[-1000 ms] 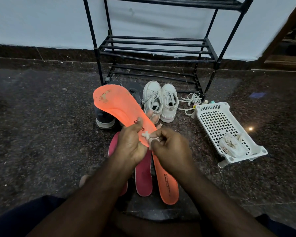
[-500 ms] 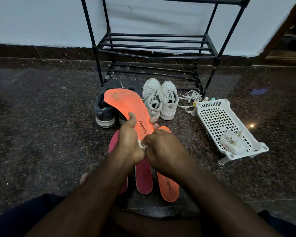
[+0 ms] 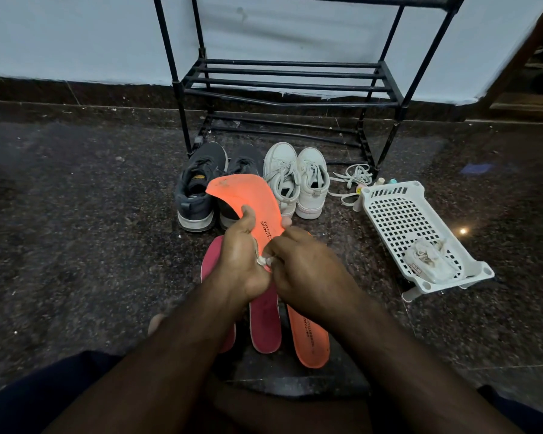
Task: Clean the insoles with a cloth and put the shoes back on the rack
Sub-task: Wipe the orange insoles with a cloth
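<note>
An orange insole [image 3: 248, 198] is being gripped at its heel end by the left hand [image 3: 240, 258], thumb pressed on top, above the floor [image 3: 76, 214]. A small white cloth [image 3: 263, 260] is being pinched in the curled fingers of the right hand [image 3: 308, 270], mostly hidden between the hands. Two red insoles [image 3: 265, 321] and another orange one [image 3: 309, 339] are being partly covered by the forearms. Dark shoes [image 3: 198, 189] and white shoes [image 3: 295, 180] are sitting before the rack [image 3: 289, 86], whose top is cut off.
</note>
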The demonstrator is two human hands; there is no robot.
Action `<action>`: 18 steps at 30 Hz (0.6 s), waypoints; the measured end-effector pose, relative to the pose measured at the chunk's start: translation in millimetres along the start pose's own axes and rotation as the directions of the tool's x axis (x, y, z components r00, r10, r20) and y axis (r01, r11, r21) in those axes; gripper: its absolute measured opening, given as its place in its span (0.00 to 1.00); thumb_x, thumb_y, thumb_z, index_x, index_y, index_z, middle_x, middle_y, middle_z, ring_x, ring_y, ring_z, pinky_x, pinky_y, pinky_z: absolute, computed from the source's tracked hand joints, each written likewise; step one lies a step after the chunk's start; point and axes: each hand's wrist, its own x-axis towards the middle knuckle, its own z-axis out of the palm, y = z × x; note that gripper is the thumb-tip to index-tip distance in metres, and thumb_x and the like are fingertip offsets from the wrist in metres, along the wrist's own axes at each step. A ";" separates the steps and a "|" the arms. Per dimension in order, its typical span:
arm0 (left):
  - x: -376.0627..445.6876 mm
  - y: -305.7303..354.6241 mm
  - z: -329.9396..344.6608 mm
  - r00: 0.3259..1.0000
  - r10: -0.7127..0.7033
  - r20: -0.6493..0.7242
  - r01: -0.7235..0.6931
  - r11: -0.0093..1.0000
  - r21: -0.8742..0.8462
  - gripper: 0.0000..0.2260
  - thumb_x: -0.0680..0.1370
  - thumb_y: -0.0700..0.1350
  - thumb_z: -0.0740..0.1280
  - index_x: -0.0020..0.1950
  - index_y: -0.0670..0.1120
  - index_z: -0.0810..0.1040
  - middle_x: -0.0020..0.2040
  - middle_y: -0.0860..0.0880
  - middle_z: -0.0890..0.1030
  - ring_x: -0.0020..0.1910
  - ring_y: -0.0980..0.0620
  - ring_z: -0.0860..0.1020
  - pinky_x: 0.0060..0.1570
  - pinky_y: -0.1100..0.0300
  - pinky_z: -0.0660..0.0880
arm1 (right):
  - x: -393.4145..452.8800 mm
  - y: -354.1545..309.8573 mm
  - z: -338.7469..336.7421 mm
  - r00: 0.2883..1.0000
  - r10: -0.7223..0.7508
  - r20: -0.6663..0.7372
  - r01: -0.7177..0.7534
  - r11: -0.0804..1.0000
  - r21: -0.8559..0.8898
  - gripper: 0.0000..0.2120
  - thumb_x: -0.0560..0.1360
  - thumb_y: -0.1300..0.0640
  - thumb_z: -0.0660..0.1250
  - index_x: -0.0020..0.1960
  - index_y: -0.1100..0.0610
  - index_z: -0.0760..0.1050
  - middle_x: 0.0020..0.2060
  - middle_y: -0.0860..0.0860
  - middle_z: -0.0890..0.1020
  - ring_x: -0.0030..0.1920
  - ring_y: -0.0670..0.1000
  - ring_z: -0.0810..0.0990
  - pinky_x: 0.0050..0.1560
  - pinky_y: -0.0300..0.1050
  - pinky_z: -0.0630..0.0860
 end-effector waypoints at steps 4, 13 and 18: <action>1.9 -1.1 -4.6 1.000 -0.012 0.024 0.012 1.000 0.008 0.33 0.82 0.66 0.51 0.48 0.42 0.85 0.45 0.44 0.82 0.42 0.45 0.80 0.47 0.53 0.71 | -0.8 2.0 3.3 0.994 -0.048 0.095 0.049 0.999 -0.013 0.10 0.72 0.62 0.66 0.50 0.55 0.81 0.46 0.53 0.76 0.48 0.56 0.78 0.45 0.52 0.75; 4.2 3.5 -7.3 0.993 -0.026 0.117 0.034 0.997 -0.064 0.25 0.84 0.61 0.54 0.62 0.45 0.81 0.59 0.46 0.83 0.49 0.46 0.78 0.50 0.47 0.74 | -2.3 46.6 -60.8 0.957 0.275 -0.092 -0.141 0.720 0.679 0.12 0.74 0.69 0.70 0.48 0.53 0.84 0.44 0.46 0.87 0.43 0.44 0.84 0.47 0.42 0.78; 2.6 2.2 -6.1 0.990 -0.036 0.138 0.043 0.998 -0.050 0.25 0.84 0.59 0.55 0.61 0.42 0.83 0.57 0.44 0.84 0.51 0.45 0.79 0.54 0.44 0.74 | -5.2 45.3 -61.1 0.946 0.307 -0.107 -0.153 0.711 0.686 0.05 0.70 0.65 0.76 0.41 0.55 0.84 0.42 0.50 0.85 0.44 0.56 0.84 0.51 0.57 0.81</action>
